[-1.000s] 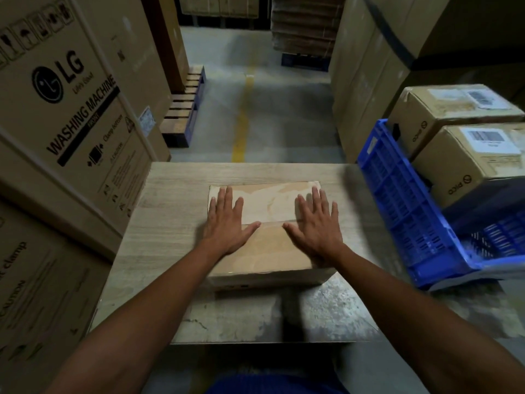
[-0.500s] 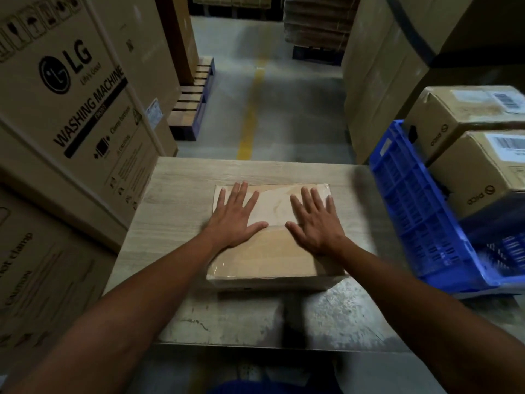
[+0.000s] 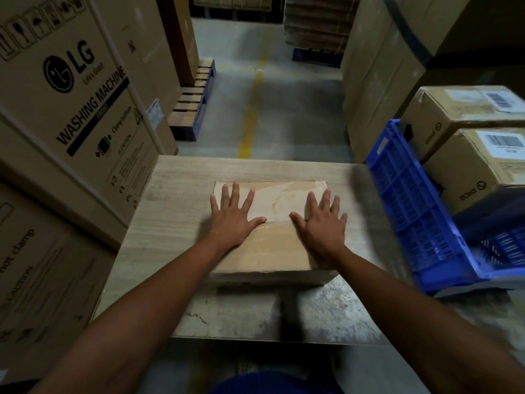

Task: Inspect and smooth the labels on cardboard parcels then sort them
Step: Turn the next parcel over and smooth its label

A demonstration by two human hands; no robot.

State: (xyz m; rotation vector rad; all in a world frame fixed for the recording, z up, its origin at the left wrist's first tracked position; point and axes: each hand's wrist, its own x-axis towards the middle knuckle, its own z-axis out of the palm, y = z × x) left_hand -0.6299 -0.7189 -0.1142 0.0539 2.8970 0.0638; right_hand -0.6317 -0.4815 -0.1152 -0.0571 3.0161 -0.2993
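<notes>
A flat cardboard parcel (image 3: 272,251) lies in the middle of the wooden table (image 3: 176,200). A pale label (image 3: 279,201) covers the far half of its top. My left hand (image 3: 231,217) presses flat on the parcel's left side, fingers spread over the label's left end. My right hand (image 3: 322,226) lies flat on the right side, fingers spread over the label's right end. The two thumbs point toward each other with a gap between them.
A blue plastic crate (image 3: 420,223) leans at the table's right edge, with two labelled cardboard boxes (image 3: 480,169) behind it. Large washing-machine cartons (image 3: 74,109) stand close on the left. Beyond the table runs a concrete aisle (image 3: 272,89) with a pallet (image 3: 193,103).
Both hands have slid apart across the label, the left toward the parcel's left edge and the right toward its right edge. The parcel stays in place.
</notes>
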